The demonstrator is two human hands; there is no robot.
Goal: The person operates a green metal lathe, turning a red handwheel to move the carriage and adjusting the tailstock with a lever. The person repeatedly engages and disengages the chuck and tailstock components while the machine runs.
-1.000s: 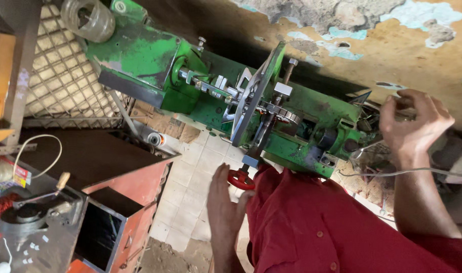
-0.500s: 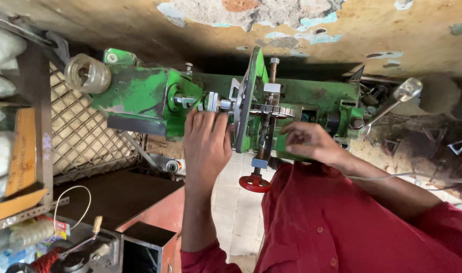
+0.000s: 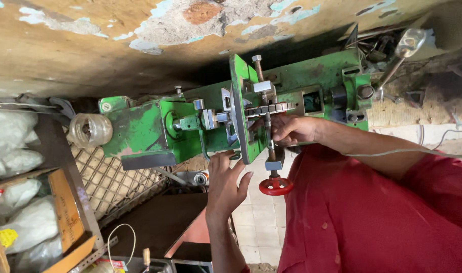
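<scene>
A green metal machine [image 3: 140, 129] stands before a peeling wall. A green upright plate [image 3: 239, 81] crosses its middle, and a vertical threaded rod [image 3: 258, 68] runs down to a red handwheel [image 3: 275, 186]. My left hand [image 3: 225, 184] reaches up from below, fingers spread, fingertips touching the plate's lower edge. My right hand [image 3: 293, 129] comes in from the right, just behind the plate, its fingers curled round the rod below a toothed metal bar [image 3: 271, 108]. My red shirt [image 3: 372, 217] fills the lower right.
A clear round spool [image 3: 90, 130] sticks out at the machine's left end. A lever with a clear knob [image 3: 410, 40] rises at the upper right. Metal mesh [image 3: 109, 177], white bags [image 3: 8, 141] and a cardboard box [image 3: 64, 212] lie left. Pale floor tiles [image 3: 256, 217] show below.
My left hand has dropped from the machine's shaft to the plate's lower edge. My right hand has shifted left onto the rod. The view has moved closer.
</scene>
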